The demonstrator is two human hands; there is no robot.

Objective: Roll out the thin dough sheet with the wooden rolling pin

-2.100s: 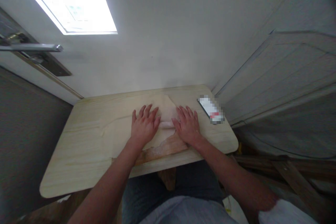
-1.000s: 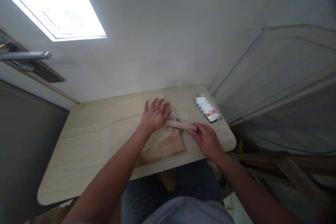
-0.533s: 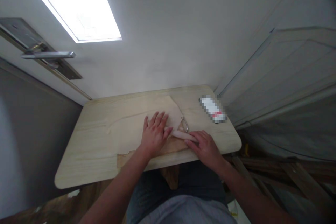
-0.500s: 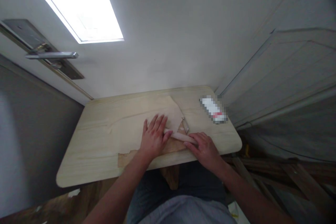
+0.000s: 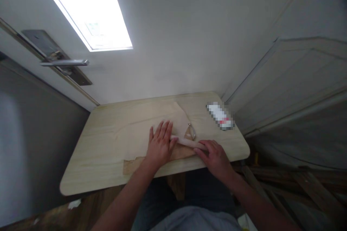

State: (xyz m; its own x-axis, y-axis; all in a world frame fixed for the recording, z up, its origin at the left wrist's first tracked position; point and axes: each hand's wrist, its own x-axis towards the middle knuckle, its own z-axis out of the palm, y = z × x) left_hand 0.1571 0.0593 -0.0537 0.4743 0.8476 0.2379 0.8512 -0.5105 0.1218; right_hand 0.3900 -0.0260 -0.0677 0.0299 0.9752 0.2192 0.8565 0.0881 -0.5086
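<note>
Right hand (image 5: pixel 217 158) is gripping the stick (image 5: pixel 188 142) rightmost, left hand (image 5: pixel 159 148) lying open at its other end, stick slanting crosswise between

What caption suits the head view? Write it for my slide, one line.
Left hand at one end of a pale stick, right hand gripping the other, on a table.

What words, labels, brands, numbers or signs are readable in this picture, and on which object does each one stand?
No text can be read.
Smartphone: its screen is pixelated, nothing legible.
Door-handle plate: no lettering can be made out.
Pale rod in the hands: no visible marking.
</note>
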